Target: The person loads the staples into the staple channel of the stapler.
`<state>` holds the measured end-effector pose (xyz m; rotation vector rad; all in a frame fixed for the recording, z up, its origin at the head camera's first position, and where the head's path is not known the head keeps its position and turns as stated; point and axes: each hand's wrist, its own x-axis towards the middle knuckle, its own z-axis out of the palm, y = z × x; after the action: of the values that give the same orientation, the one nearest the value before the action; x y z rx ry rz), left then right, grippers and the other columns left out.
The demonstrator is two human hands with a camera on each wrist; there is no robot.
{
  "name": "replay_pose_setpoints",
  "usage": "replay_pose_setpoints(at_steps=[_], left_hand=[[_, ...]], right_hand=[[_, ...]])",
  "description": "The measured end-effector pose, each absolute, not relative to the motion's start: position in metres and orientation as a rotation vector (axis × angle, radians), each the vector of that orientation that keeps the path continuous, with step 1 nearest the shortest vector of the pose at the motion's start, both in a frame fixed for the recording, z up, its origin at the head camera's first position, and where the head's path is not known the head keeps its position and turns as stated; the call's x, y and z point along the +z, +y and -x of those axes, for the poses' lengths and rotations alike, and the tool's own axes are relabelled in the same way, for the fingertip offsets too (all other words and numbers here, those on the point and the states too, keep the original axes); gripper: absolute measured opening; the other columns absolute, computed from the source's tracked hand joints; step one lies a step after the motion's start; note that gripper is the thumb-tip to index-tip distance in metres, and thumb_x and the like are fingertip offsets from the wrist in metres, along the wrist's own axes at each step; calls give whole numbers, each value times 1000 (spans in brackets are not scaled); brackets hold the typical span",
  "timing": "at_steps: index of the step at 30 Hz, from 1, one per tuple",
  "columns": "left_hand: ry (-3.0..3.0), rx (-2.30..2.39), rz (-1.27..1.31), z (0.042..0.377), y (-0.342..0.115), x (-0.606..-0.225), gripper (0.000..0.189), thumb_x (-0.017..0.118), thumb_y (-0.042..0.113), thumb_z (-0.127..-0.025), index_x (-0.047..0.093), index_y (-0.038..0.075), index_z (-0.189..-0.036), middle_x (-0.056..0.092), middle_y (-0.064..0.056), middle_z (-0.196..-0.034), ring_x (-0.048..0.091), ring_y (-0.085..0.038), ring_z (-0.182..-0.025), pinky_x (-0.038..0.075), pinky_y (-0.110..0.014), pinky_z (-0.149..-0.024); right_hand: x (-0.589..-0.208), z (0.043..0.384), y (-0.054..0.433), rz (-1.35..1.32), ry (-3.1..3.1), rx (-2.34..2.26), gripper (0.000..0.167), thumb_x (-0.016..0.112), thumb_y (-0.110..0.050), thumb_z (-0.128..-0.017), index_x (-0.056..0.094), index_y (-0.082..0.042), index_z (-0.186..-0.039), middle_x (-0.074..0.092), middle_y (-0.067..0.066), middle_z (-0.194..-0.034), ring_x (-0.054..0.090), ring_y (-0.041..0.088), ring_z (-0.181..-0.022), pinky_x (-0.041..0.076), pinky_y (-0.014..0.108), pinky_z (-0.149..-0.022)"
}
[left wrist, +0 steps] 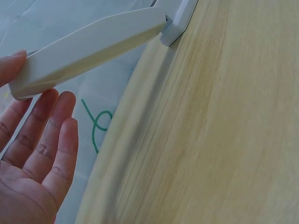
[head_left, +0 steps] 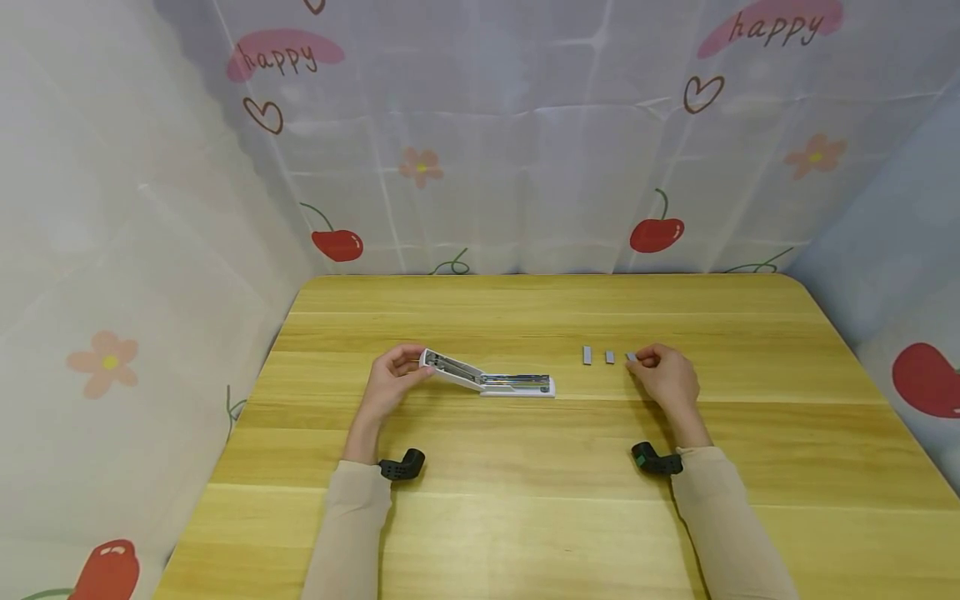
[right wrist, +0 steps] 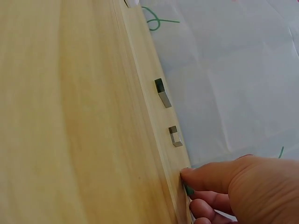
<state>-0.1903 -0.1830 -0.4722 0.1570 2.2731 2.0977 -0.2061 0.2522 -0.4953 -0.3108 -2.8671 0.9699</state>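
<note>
A white stapler (head_left: 517, 385) lies unfolded on the table, its metal channel showing, one half flat and the other slanting up to the left. Thumb and fingertips of my left hand (head_left: 392, 377) pinch the raised end. From the left wrist view, the smooth white outside of that raised half (left wrist: 88, 49) shows above my palm. On the right, my right hand (head_left: 667, 375) pinches a small grey staple strip (head_left: 631, 357) at the tabletop, mostly covered by thumb and fingers in the right wrist view. Beside it stand a short staple strip (head_left: 610, 357) and a longer staple strip (head_left: 587, 355).
The wooden table (head_left: 525, 475) has rounded far corners and meets a printed curtain (head_left: 517, 200) at its back edge. More printed sheeting hangs at both sides. A black wrist camera sits on each wrist, the left one (head_left: 405, 465) and the right one (head_left: 654, 460).
</note>
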Motion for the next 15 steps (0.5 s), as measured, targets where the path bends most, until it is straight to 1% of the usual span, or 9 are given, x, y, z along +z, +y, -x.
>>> replay_pose_setpoints(at_steps=[4,10,15], left_hand=[[2275,2093,-152,191,-183,-474,39,71,-1,-85,58,-8,-122,64,2,-100,63,-13,-89,56,-25,-79],[2267,2100,-145,191,-184,-475,40,72,-1,-85,58,-8,-122,64,2,-101,63,-14,-90,55,-23,-78],[2255,2112,-148,191,-184,-475,39,71,-2,-85,58,-8,-121,64,3,-100,63,-13,-90,55,-23,-77]], right_hand=[[-495,206,252,329,-2872,959,26,65,-27,-92,68,-3,-102,69,15,-91,61,27,-76,40,28,-56],[-494,207,250,350,-2869,951,28,65,-29,-93,70,-3,-100,68,15,-89,60,25,-72,40,27,-53],[-495,206,250,358,-2848,952,28,66,-30,-93,70,-3,-98,69,14,-89,60,25,-72,39,27,-56]])
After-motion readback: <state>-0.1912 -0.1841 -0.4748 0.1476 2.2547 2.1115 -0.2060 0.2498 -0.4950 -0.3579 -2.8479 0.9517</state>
